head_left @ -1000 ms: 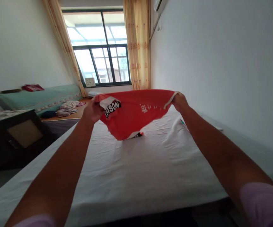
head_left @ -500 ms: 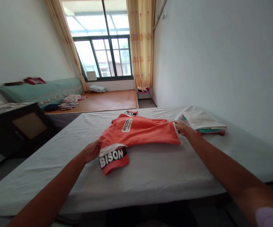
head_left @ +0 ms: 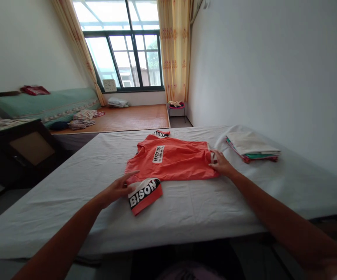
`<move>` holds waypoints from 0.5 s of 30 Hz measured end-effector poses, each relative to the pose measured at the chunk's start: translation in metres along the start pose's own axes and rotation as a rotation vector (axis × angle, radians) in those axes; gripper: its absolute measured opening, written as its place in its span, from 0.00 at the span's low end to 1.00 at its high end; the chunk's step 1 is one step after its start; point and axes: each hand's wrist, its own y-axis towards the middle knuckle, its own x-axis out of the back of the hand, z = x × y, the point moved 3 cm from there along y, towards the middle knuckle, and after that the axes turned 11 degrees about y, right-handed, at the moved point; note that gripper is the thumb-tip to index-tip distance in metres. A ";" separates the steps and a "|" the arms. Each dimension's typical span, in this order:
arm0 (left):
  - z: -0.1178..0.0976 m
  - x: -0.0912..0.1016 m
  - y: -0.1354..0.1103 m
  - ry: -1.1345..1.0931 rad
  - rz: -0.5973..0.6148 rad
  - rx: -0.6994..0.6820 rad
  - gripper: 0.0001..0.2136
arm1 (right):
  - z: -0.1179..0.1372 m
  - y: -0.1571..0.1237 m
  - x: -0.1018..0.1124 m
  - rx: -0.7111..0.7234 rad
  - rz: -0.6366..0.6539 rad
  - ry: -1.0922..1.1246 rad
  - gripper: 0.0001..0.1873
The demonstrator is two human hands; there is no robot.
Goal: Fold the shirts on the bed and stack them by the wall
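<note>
An orange-red T-shirt point(head_left: 180, 159) lies spread on the white-sheeted table or bed point(head_left: 104, 229), its collar toward the left and its hem toward the right. The near sleeve carries a black band with "BISON" in white. At the shoulder of that sleeve my left hand point(head_left: 118, 188) rests with fingers stretched out and apart. My right hand point(head_left: 222, 163) lies on the hem at the right, its fingers spread over the cloth. Light wrinkles run across the shirt near the right hand.
A folded stack of clothes point(head_left: 252, 146) lies to the right, near the wall. Beyond the sheet is a bed with a brown mat point(head_left: 136, 116), with clothes on its left side. A dark cabinet point(head_left: 31, 147) stands at the left. A small stool point(head_left: 176, 105) is by the curtain.
The shirt's near side has been lowered and now lies flatter on the sheet. Both hands have loosened from gripping its edges, fingers now spread. The view has tilted slightly down.
</note>
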 end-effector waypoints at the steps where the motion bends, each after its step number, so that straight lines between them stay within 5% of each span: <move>1: 0.002 0.003 0.001 -0.006 0.008 0.019 0.33 | 0.004 -0.003 0.005 -0.057 0.026 0.037 0.39; 8: 0.026 0.028 -0.007 -0.031 0.034 0.104 0.26 | 0.019 -0.026 0.052 -0.281 0.069 0.020 0.32; 11: 0.028 0.030 -0.012 0.009 0.046 0.115 0.26 | 0.023 -0.039 0.050 -0.139 0.018 -0.114 0.23; 15: 0.016 0.022 -0.016 0.052 0.050 0.131 0.28 | 0.031 -0.065 0.019 0.181 0.366 -0.280 0.21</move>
